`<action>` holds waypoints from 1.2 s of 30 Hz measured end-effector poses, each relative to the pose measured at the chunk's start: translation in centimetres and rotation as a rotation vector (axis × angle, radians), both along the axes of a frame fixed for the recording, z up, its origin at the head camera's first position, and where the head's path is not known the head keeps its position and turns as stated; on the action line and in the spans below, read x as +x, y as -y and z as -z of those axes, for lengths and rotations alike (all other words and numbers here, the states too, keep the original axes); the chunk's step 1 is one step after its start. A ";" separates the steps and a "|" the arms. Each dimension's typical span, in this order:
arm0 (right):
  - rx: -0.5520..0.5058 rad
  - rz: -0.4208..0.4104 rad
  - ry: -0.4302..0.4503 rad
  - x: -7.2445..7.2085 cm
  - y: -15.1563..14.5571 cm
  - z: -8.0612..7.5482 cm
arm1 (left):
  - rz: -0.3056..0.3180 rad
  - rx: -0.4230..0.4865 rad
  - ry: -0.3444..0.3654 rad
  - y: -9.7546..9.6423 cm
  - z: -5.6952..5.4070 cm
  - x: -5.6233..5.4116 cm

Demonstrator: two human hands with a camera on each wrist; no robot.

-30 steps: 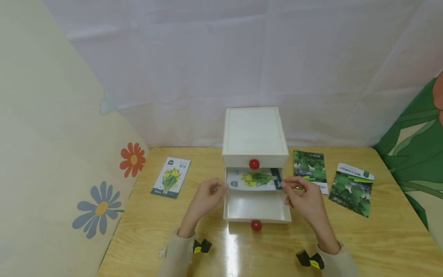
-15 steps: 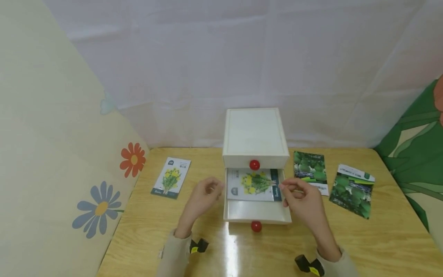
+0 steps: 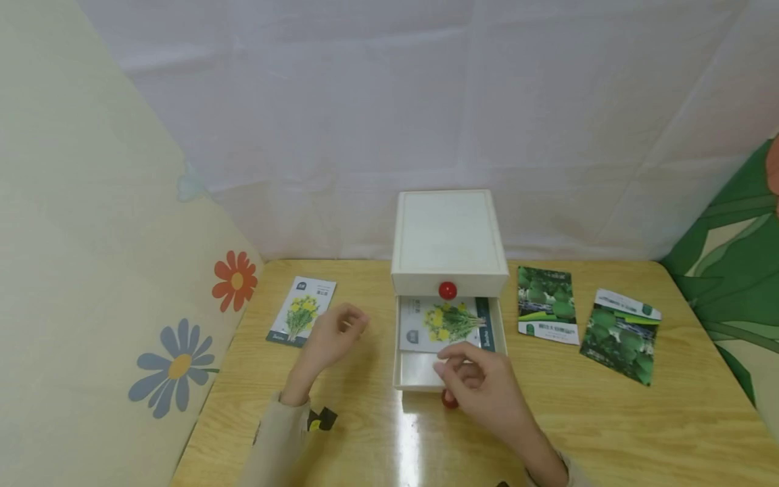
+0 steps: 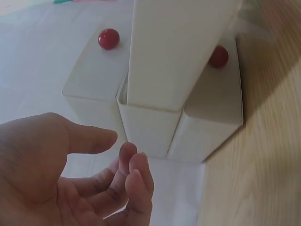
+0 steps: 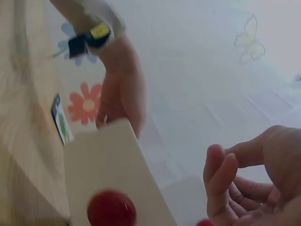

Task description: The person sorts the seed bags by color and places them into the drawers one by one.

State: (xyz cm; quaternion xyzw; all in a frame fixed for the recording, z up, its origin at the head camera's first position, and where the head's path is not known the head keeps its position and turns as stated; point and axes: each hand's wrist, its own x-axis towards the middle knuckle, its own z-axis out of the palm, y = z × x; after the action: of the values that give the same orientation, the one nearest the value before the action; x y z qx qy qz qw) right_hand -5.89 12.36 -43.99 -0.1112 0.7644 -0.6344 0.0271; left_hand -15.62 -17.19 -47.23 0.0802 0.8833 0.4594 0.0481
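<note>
A white cabinet (image 3: 449, 230) with red knobs has its middle drawer (image 3: 420, 372) pulled out. Flat in that drawer lies a seed packet (image 3: 444, 323) printed with yellow flowers. My left hand (image 3: 331, 341) is left of the cabinet, its fingers loosely bent and holding nothing. It overlaps the lower right edge of a similar seed packet (image 3: 302, 308) on the table. Over the drawer's front right corner hovers my right hand (image 3: 487, 389), fingers loosely curled with nothing in them. It partly covers the drawer's red knob (image 3: 449, 400).
Two green seed packets lie right of the cabinet, one packet (image 3: 548, 304) nearer to it and another packet (image 3: 622, 337) farther right. The wooden table (image 3: 608, 433) meets a white cloth (image 3: 304, 135) at the back. A painted panel (image 3: 79, 237) stands along the left.
The yellow-flower packet dropped from a tilt to flat in the drawer, and my right hand let it go. My left hand moved left; my right hand moved left and nearer the drawer front.
</note>
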 end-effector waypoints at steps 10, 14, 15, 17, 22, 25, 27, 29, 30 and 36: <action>-0.033 -0.222 -0.163 1.7 4.5 1.5 | -0.034 -0.128 0.003 2.5 -0.5 -1.5; -0.001 -0.251 -0.148 2.1 5.9 1.8 | -0.050 -0.182 0.007 3.3 -0.3 -2.1; 0.000 -0.260 -0.141 2.2 6.2 1.9 | -0.055 -0.192 0.011 3.6 -0.3 -2.3; -0.006 -0.280 -0.123 2.3 6.9 2.0 | -0.059 -0.219 0.005 4.1 -0.2 -2.6; 0.039 -0.279 -0.124 2.4 8.4 2.7 | -0.069 -0.211 -0.016 5.1 0.3 -3.6; 0.072 -0.273 -0.126 2.0 9.3 3.2 | -0.077 -0.206 -0.022 5.6 1.1 -4.4; 0.083 -0.275 -0.116 1.8 9.9 3.6 | -0.091 -0.220 -0.019 6.0 1.7 -4.9; 0.096 -0.278 -0.103 1.7 10.5 3.8 | -0.097 -0.228 -0.015 6.4 2.0 -5.2; 0.100 -0.280 -0.097 1.6 10.8 4.0 | -0.105 -0.229 -0.008 6.6 2.1 -5.3; 0.115 -0.259 -0.125 1.1 12.9 5.3 | -0.127 -0.221 0.020 7.5 1.8 -6.1</action>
State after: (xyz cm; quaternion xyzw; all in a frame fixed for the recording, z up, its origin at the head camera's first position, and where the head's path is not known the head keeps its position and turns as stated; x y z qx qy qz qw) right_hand -4.80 -0.56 -49.33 -0.2467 0.7790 -0.5726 0.0675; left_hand -21.72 -24.67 -49.08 0.0136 0.9312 0.3623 0.0364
